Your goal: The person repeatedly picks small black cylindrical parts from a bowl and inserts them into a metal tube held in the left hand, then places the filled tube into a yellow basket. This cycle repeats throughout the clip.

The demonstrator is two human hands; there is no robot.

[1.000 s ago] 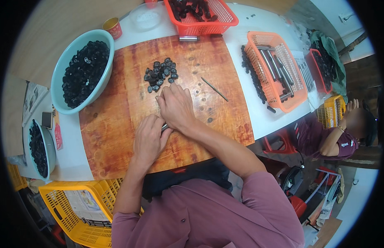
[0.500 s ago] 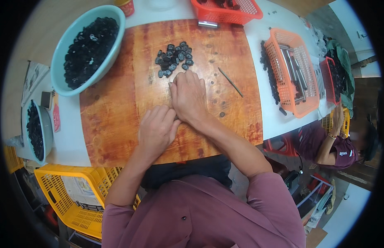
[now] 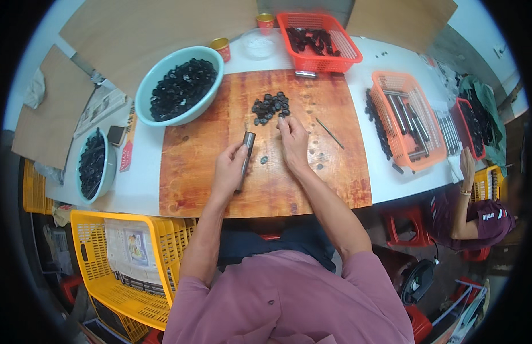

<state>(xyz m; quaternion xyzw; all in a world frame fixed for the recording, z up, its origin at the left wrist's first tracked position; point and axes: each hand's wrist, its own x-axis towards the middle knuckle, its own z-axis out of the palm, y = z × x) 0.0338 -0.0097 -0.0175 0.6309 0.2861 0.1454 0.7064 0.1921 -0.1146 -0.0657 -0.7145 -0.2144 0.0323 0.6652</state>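
My left hand (image 3: 227, 169) is closed around a dark metal tube (image 3: 248, 145), which stands tilted over the wooden board (image 3: 191, 166) with its open end up. To its right, my right hand (image 3: 296, 144) reaches to the near edge of a pile of small black caps (image 3: 268, 107). Its thumb and forefinger are pinched together; whatever is between them is too small to make out. One loose cap (image 3: 264, 160) lies on the board between my hands. A thin rod (image 3: 330, 133) rests right of my right hand.
Teal basins (image 3: 141, 103) of black parts stand at the left. A red basket (image 3: 320, 64) is at the back, and an orange basket (image 3: 396, 150) with metal tubes stands right. A yellow crate (image 3: 163, 252) is by my left side. Another person (image 3: 458, 221) sits at the right.
My hands were together over the board; now they are apart. The tube shows upright in my left hand, and my right hand is at the pile's near edge. The view has tilted up.
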